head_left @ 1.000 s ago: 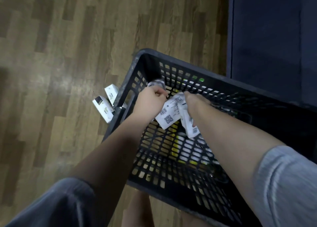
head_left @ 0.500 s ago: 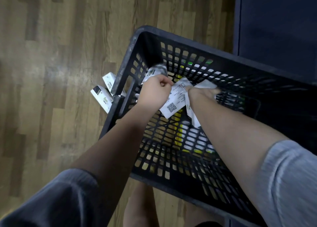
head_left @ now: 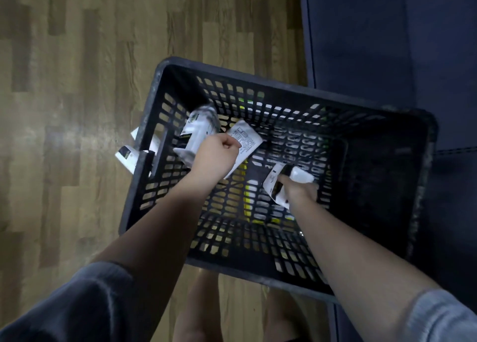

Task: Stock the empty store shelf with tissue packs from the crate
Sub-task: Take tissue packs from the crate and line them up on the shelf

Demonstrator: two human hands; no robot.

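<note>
Crate: I saw the black slotted plastic crate (head_left: pixel 284 94) sitting on the wood-plank floor (head_left: pixel 77 83), its right side against a dark blue panel (head_left: pixel 374 32). Floor showed through the slots of its bottom.

Left hand: my left hand (head_left: pixel 215 158) was inside the crate near its far left corner, fingers curled into a fist around tissue packs.

Packs in left hand: one tissue pack (head_left: pixel 200 130) with dark and green print stuck out above the fist toward the far left corner; a second, white pack with fine print (head_left: pixel 246 140) stuck out to the right of the knuckles. I could not tell how many packs the fist held in all.

Right hand: my right hand (head_left: pixel 299 192) was lower in the crate, about mid-bottom, fingers closed on a white pack (head_left: pixel 277 184) with a dark patch, its rounded end poking out past the hand toward the right wall.

Hands together or apart: they were apart, each clamped on its own packs, with bare crate bottom between them.

Outside the crate: two small white boxes (head_left: pixel 127 157) lay on the floor just beside the crate's left wall, partly hidden by its rim.

Near edge: grey sleeves (head_left: pixel 64 303) covered both upper arms, and bare legs (head_left: pixel 198 313) showed below the crate's near rim.

Shelf: I had no view of it.
</note>
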